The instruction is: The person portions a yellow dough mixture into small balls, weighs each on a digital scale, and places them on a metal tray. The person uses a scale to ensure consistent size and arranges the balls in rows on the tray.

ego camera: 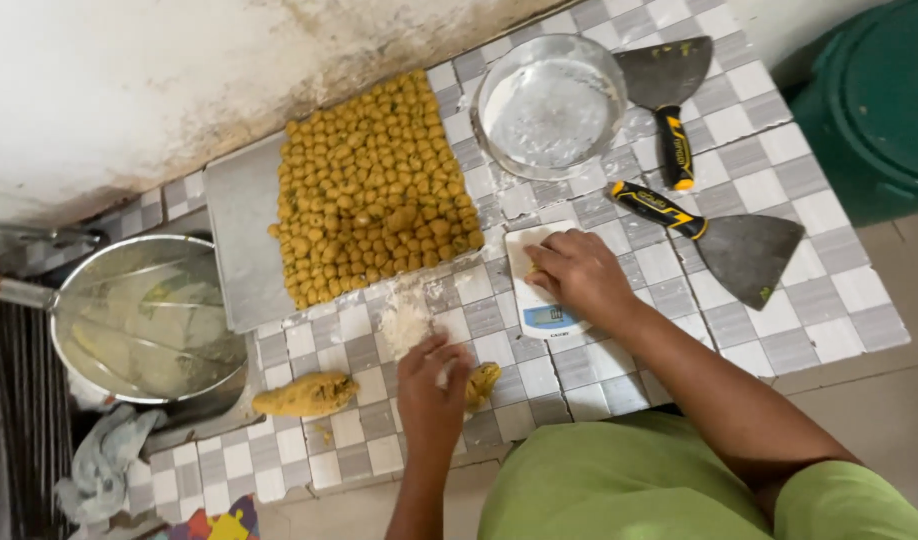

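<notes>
My left hand [431,388] presses down on a yellow dough piece [482,381] on the checkered tile counter [629,300], next to a small heap of white flour [406,323]. My right hand [579,272] rests on a small white kitchen scale [541,312], fingers on its platform; a bit of yellow dough may be under the fingertips. A longer yellow dough roll [306,395] lies to the left. Behind, a metal tray [239,240] carries several rows of small yellow dough balls [374,190].
A round metal bowl [551,105] dusted with flour stands at the back. Two scrapers with black-and-yellow handles [669,100] [729,240] lie to the right. A wire strainer [144,315] sits over a pot at left, a grey cloth [104,460] below it, a green bin [869,100] far right.
</notes>
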